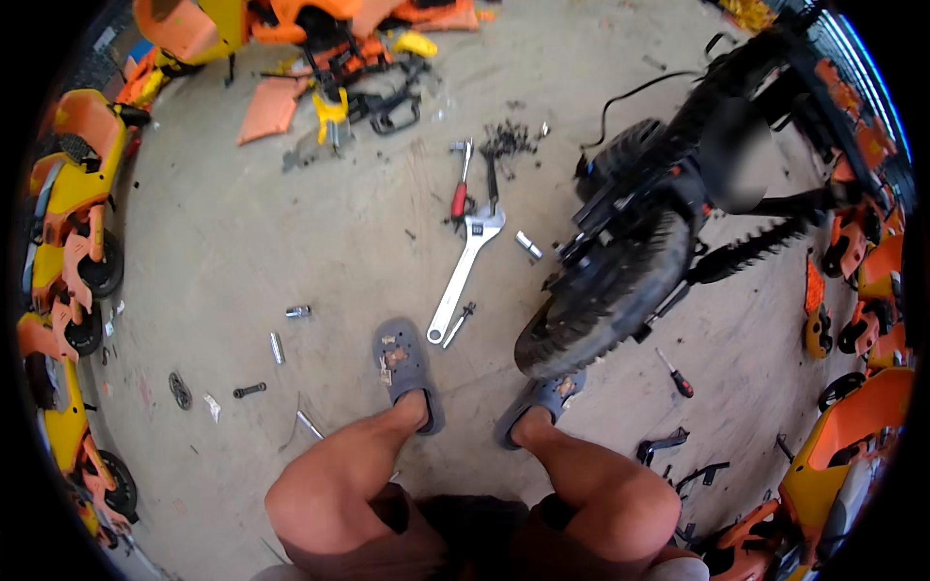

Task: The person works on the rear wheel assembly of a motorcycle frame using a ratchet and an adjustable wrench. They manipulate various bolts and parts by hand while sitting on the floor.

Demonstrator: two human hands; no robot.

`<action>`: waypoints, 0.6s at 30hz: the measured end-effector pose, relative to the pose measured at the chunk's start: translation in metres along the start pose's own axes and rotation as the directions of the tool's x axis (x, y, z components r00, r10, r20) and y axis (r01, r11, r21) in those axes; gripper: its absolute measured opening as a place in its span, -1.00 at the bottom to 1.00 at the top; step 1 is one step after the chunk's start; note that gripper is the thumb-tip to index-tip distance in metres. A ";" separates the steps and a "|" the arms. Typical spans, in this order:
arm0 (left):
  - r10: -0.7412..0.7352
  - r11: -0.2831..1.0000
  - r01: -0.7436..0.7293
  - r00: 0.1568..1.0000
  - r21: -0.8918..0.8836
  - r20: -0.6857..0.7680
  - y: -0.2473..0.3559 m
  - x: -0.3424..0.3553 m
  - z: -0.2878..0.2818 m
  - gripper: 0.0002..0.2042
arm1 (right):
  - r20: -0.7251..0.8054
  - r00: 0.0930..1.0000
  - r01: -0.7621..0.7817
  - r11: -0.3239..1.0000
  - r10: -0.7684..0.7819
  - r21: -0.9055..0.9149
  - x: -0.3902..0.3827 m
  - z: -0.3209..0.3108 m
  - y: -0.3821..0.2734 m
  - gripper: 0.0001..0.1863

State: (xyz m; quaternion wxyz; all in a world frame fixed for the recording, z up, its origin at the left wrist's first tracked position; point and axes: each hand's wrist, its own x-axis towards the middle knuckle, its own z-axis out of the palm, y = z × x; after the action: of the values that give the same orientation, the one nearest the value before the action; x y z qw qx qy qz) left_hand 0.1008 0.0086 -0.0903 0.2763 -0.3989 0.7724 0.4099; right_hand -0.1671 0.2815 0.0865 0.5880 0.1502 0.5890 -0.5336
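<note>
Neither of my hands shows in the view. Between my bare legs and clog-clad feet and beyond them, a large adjustable wrench [451,290] lies on the concrete floor, with a red-handled ratchet [458,198], a dark tool [490,174] and small dark parts [513,138] at its head. A short metal socket [529,245] and a slim tool [457,324] lie beside it. A black two-wheeler [620,300] stands at the right, its knobby tyre by my right foot. More sockets [277,347] and a small wrench [249,390] lie at the left.
Orange and yellow ride-on vehicles [77,184] line the left and right edges. Orange panels [271,107] and black parts are piled at the back. A screwdriver [678,378] and black brackets [664,443] lie on the right, and a chain-like coil [179,390] at the left.
</note>
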 end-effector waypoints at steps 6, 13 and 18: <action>-0.056 0.998 0.057 0.997 -0.018 0.048 -0.024 0.002 -0.012 -0.67 | -0.062 0.995 -0.073 0.997 0.075 0.032 0.018 0.011 -0.025 -0.65; -0.143 0.984 0.131 0.985 -0.123 -0.094 -0.101 -0.021 0.019 -0.61 | -0.076 0.995 0.068 0.997 -0.065 0.036 -0.018 0.005 0.015 -0.66; -0.299 0.919 0.230 0.936 -0.319 -0.186 -0.172 -0.002 0.052 -0.55 | -0.122 0.981 0.154 0.987 -0.148 0.041 -0.046 0.012 0.033 -0.66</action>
State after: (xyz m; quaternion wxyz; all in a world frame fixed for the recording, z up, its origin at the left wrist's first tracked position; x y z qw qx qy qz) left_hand 0.2522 -0.0053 -0.1866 0.1756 -0.5816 0.6686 0.4288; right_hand -0.1224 0.3055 0.1135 0.5057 0.1512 0.6191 -0.5815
